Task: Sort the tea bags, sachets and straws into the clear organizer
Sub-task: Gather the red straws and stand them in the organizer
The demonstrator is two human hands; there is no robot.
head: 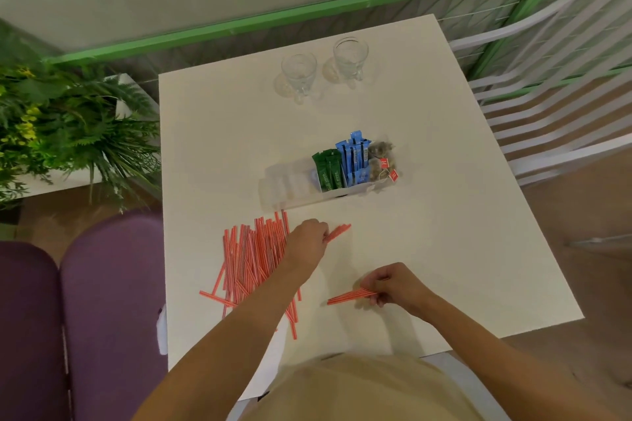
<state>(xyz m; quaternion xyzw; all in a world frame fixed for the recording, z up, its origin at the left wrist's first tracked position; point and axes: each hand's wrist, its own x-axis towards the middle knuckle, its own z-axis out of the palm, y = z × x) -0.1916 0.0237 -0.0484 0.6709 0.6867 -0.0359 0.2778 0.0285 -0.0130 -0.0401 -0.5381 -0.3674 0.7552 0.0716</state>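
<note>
A clear organizer point(290, 184) stands mid-table. Its right compartments hold green sachets point(327, 170), blue sachets point(355, 159) and tea bags point(382, 161) with red tags; its left part looks unfilled. A heap of red-and-white straws point(253, 256) lies on the white table point(444, 232) in front of it. My left hand point(306, 243) grips a few straws whose ends stick out to the right, at the heap's right edge. My right hand point(393, 285) pinches a small bundle of straws point(349, 297) pointing left, low over the table.
Two upside-down glass mugs point(299, 73) point(350, 56) stand at the far side of the table. Purple chairs point(102, 301) are at the left, a plant point(68, 123) beyond them, a white slatted chair point(554, 96) at the right.
</note>
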